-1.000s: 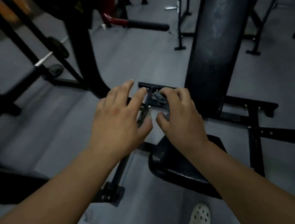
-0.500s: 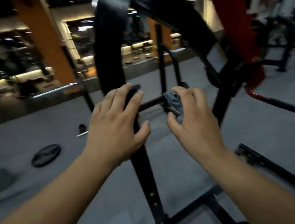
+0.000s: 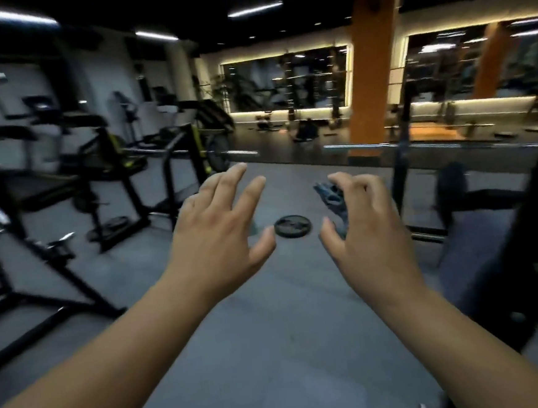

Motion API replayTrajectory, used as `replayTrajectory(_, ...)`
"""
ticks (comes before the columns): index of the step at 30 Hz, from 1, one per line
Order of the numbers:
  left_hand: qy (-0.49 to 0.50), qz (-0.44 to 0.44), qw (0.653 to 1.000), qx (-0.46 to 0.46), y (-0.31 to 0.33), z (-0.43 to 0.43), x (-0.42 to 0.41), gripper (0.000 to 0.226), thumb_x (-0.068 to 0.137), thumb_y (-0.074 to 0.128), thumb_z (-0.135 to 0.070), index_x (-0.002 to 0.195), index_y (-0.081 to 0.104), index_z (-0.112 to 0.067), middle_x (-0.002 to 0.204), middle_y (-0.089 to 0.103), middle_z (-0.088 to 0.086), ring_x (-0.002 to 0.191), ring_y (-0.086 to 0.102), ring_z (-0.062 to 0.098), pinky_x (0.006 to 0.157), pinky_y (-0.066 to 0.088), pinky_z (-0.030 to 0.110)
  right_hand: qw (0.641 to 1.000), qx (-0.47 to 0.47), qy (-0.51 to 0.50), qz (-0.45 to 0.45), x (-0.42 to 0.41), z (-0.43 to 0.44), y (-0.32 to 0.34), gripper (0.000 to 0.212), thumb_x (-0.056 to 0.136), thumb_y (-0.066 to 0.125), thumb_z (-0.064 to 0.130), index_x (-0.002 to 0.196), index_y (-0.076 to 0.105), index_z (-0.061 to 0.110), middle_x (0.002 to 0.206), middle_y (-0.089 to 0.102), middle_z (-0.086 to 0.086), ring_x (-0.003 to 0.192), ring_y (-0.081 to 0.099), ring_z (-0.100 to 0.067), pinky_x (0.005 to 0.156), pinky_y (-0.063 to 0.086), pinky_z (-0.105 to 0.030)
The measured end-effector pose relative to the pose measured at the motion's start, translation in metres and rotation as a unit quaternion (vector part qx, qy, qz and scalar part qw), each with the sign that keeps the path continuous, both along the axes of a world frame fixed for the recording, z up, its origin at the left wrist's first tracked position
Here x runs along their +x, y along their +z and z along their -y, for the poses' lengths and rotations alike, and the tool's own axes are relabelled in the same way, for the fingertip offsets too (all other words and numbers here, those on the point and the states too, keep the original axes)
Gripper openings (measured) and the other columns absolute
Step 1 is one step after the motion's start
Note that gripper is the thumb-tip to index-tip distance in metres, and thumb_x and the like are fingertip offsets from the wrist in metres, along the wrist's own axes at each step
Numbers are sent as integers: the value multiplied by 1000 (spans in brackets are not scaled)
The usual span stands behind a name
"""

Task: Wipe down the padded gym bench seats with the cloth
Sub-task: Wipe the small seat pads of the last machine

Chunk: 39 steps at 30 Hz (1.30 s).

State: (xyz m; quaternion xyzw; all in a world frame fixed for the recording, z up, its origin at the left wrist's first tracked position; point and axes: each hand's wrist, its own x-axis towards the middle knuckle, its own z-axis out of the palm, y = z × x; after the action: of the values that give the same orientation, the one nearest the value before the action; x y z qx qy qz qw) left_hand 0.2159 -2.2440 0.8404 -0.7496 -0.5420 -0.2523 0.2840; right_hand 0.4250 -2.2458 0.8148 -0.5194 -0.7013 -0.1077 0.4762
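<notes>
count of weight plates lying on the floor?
2 clear: one weight plate on open floor at centre, another plate at the left machine base. Dim far shapes near the mirror may be more.

On my feed, 2 bare arms are what I get of the person. The left hand (image 3: 219, 240) is turned with its back to the camera, 4 fingers (image 3: 227, 187) and a thumb in view, the thumbnail looking short and plain. The right hand (image 3: 366, 234) also gives me its back, with a rounded ridge of knuckles and a similarly short thumbnail. The left forearm (image 3: 112, 361) runs bare from the lower left corner up to the wrist. The right forearm (image 3: 448, 334) runs bare from the lower right corner. Both look smooth and slim, swelling wider toward the bottom edge under the wide-angle lens, with slightly soft outlines.
</notes>
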Motion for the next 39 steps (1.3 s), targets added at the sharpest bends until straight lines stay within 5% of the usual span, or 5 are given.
replayTrajectory(9,235,27,971,-26,-7,64,-260,70,86,38,-55,145,41,-19,152,38,8,134,39,31,93,47,51,977,-3,215,15,-269,-18,-8,56,89,66,22,139,41,25,125,40,1,101,50,-23,61,46,-35)
replayTrajectory(18,386,55,920,-39,-14,96,-420,72,84,36,-57,145,41,-19,153,38,7,133,42,32,91,50,51,934,-23,354,44,-468,-43,-16,56,87,66,24,137,41,25,126,41,0,108,48,-23,64,41,-32)
replayTrajectory(39,600,120,789,-61,-71,-46,-717,67,86,37,-56,145,34,-25,156,33,3,138,37,26,98,45,45,809,-38,581,84,-867,-248,-67,54,87,66,21,137,45,22,123,44,-1,104,51,-21,66,46,-30)
